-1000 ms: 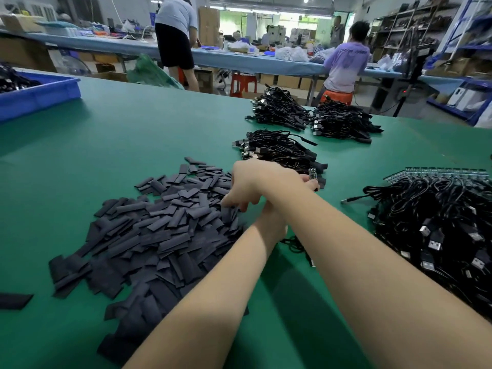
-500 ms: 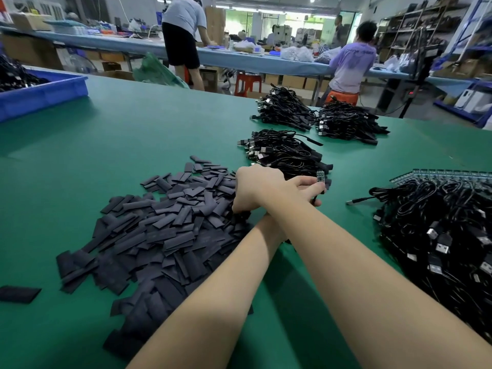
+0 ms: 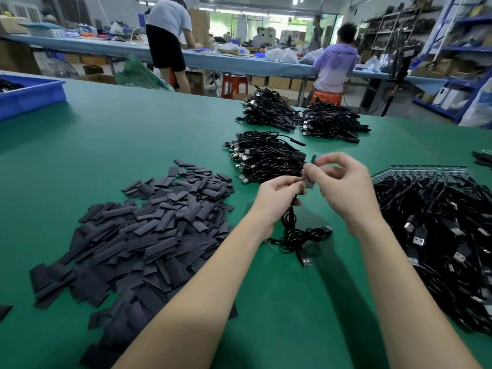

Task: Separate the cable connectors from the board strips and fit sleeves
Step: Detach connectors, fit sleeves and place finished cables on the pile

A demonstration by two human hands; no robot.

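My left hand (image 3: 277, 198) pinches the connector end of a black cable (image 3: 295, 235), which hangs down and coils on the green table with its USB plug (image 3: 306, 259) lying flat. My right hand (image 3: 343, 185) pinches a flat black sleeve (image 3: 312, 169) upright, right at the connector tip. A big heap of loose black sleeves (image 3: 149, 230) lies to the left. On the right, a tangle of cables (image 3: 439, 235) is still joined to board strips (image 3: 426, 170).
Three bundles of black cables (image 3: 266, 155) (image 3: 269, 110) (image 3: 332, 123) lie beyond my hands. A blue bin (image 3: 29, 94) stands at the far left. Two people work at a long blue table (image 3: 239, 62) behind; shelves line the right wall.
My hands were crossed, the right reaching over the sleeve heap. They have uncrossed and lifted; the right now holds a sleeve at the connector in my left.
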